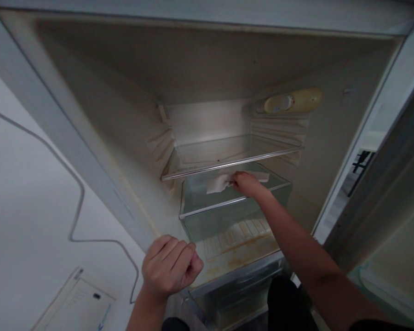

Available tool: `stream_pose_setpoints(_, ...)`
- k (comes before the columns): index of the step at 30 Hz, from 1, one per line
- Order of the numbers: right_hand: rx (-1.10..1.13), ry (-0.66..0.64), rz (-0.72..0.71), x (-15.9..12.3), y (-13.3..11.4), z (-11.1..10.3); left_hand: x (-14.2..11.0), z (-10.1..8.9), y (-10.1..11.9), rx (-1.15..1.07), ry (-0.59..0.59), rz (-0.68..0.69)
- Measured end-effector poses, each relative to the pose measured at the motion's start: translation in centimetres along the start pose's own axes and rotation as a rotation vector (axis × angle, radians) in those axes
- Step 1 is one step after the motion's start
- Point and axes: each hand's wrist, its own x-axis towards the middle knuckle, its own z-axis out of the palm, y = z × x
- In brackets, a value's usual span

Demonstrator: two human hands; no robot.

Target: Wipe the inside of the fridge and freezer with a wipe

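An open fridge with a stained interior fills most of the head view. Inside it, my right hand (244, 183) pinches a thin white cloth (219, 184), perhaps a paper wipe, whose ends stick out on both sides of the fingers. The cloth lies over the lower glass shelf (196, 195), below the upper glass shelf (221, 149). My left hand (170, 265) is a closed fist beside the fridge's lower left edge, with nothing showing in it; whether it touches the edge I cannot tell.
Brown stains mark the fridge floor (241, 259). A yellowed lamp housing (293, 101) sits on the right inner wall. The open fridge door (382, 211) stands at right, an open lower compartment (241, 294) below. A grey cable (77, 197) hangs on the left wall above a white panel (77, 301).
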Motion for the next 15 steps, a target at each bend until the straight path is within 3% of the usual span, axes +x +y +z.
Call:
stream_pose_setpoints(4, 0.467, -0.106, -0.221, -1.7, -1.3, -2.6, 0.1, 0.0, 0.0, -0.008, -0.003, -0.010)
stream_pose_setpoints(6, 0.617, -0.067, -0.265, -2.5, -1.7, -3.7, 0.2, 0.0, 0.1, -0.009, 0.008, -0.015)
stream_pose_setpoints(8, 0.568, 0.022, -0.229, -2.8, -1.8, -4.0, 0.4, 0.1, 0.1, -0.007, 0.008, -0.016)
stream_pose_setpoints(10, 0.384, 0.017, -0.185, -2.6, -1.8, -3.4, 0.4, 0.2, 0.1, -0.003, -0.001, -0.014)
stream_pose_setpoints(13, 0.146, -0.159, -0.072, -1.7, -2.0, -1.6, 0.6, 0.2, 0.1, 0.001, 0.011, 0.000)
stream_pose_setpoints(15, 0.112, -0.283, -0.005, -1.0, -2.4, -0.5, 0.6, 0.2, 0.1, 0.001, 0.020, 0.008)
